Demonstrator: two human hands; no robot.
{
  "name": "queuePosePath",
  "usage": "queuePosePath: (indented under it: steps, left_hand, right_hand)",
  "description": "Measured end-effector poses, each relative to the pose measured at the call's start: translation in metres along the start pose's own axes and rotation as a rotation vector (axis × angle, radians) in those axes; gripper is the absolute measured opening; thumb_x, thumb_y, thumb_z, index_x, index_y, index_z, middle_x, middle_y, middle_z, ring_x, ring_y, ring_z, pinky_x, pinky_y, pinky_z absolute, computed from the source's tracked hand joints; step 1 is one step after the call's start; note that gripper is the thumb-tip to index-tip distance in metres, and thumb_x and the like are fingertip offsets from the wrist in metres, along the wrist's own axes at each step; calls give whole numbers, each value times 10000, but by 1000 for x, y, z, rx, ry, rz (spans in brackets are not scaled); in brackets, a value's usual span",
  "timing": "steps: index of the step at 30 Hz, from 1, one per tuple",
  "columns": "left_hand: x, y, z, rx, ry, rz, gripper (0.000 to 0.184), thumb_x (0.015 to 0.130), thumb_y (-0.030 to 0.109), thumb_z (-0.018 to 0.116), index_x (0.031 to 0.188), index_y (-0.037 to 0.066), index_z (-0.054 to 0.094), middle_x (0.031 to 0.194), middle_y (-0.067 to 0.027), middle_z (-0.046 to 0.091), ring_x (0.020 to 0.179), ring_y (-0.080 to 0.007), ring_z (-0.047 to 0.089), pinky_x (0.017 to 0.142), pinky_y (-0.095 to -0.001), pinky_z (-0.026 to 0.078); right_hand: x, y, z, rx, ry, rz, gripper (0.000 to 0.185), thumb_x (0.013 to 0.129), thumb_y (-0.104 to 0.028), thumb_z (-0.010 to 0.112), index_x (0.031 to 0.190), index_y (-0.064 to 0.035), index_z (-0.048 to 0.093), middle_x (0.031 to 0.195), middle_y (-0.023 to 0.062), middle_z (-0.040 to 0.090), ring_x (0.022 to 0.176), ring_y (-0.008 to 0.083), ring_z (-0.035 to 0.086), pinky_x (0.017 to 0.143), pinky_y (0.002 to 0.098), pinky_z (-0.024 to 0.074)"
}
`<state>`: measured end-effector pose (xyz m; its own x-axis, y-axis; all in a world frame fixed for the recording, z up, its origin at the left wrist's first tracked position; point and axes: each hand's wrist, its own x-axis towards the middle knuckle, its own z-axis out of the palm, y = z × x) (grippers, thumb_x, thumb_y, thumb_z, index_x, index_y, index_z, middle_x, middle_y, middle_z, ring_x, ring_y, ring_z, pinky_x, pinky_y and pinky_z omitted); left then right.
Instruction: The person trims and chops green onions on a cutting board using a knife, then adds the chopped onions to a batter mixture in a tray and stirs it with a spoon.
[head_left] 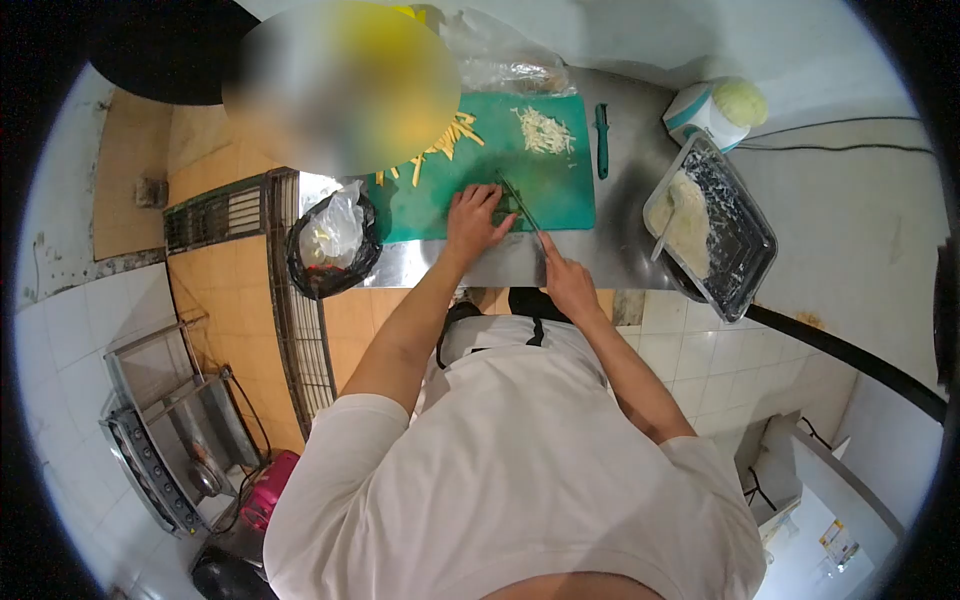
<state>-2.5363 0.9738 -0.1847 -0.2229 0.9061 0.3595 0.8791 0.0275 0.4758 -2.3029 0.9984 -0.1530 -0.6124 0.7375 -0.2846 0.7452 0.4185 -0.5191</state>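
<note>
A green cutting board (400, 212) lies on the metal table. My right hand (568, 282) is closed round the handle of a knife (521, 203), whose blade rests over the board. Beside the blade, my left hand (477, 222) lies on the board with its fingers bent and close together; dark green pieces show near its fingertips, too small to name. White chopped pieces (544, 132) form a small pile at the board's upper right. Yellow strips (440, 146) are spread at the upper left, partly behind a blurred patch.
A green-handled tool (602, 140) lies right of the board. Further right stands a metal tray (762, 245) with pale powder and a scoop. A black-lined bin (368, 258) with a clear bag is at the left. Clear plastic (505, 55) lies behind the board.
</note>
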Motion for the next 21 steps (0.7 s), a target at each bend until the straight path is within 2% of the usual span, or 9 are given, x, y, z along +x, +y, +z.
queuePosePath:
  steps: [4,11,17,21]
  left_hand:
    - [-2,-5,9,25,21,25,331,797,232,766,1075,58,714,1118,-38,664,1063,-247,600,867,-423,473]
    - [-11,-5,35,46,57,-39,123,841,149,709,935,87,758,1096,-26,712,1028,-230,622,839,-403,478]
    - [-6,-11,28,79,102,60,91,854,123,686,923,91,737,1025,-37,725,971,-218,640,830,-382,473]
    - [-6,-13,29,-1,75,-26,94,846,113,697,929,86,732,972,-48,716,954,-236,637,835,-383,473]
  right_hand:
    - [17,-13,-3,-10,-9,-22,593,998,-136,490,1554,-234,305,746,287,648,701,494,639,661,587,494]
    - [37,-19,-11,-64,-55,-24,592,1010,-153,477,1561,-251,285,755,259,652,707,479,642,676,570,507]
    - [5,14,-20,-88,-67,-11,610,1010,-175,476,1568,-293,261,828,256,680,744,477,667,705,572,545]
    - [-9,16,-23,-8,-43,-33,588,1014,-177,467,1566,-263,285,829,268,678,740,482,661,703,583,533]
